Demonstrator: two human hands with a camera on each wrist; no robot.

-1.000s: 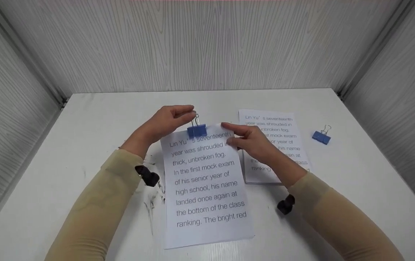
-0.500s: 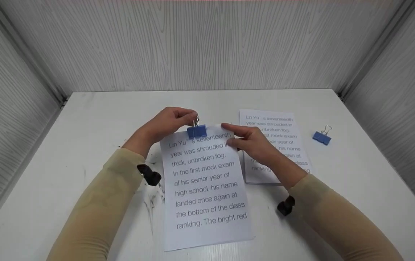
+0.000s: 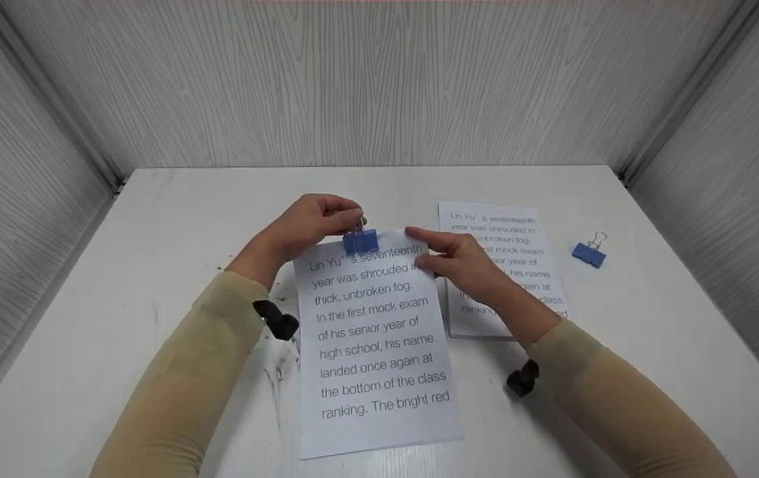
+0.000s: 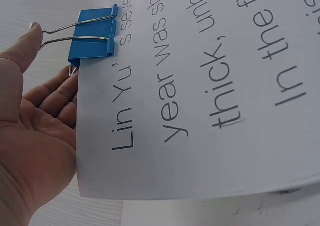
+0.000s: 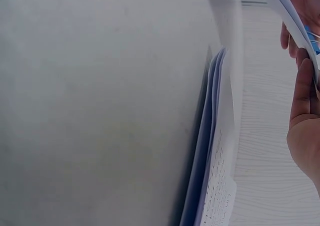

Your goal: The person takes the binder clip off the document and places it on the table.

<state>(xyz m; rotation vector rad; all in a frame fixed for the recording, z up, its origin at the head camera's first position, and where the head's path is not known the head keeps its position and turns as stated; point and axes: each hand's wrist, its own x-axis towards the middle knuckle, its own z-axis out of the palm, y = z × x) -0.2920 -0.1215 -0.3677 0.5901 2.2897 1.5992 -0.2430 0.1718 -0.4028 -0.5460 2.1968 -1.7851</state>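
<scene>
A stack of printed sheets (image 3: 379,372) is held tilted up by its top edge, in the middle of the head view. On that top edge sits a blue binder clip (image 3: 361,242), its wire handles pointing up. My left hand (image 3: 303,222) pinches these handles; in the left wrist view the thumb meets the front handle of the clip (image 4: 94,33), with the other fingers behind. My right hand (image 3: 464,262) pinches the sheets at their top right corner, thumb in front. In the right wrist view the fingers (image 5: 302,93) lie behind the paper.
A second stack of printed sheets (image 3: 479,325) lies on the white table (image 3: 187,226) to the right, partly under the right forearm. Further right lies another blue binder clip (image 3: 588,255). Grey wood-grain panels (image 3: 379,86) wall the table at the back and sides.
My left thumb and fingers have moved slightly right and down onto the clip's wire handles. The right hand keeps its hold and the sheets stay nearly still.
</scene>
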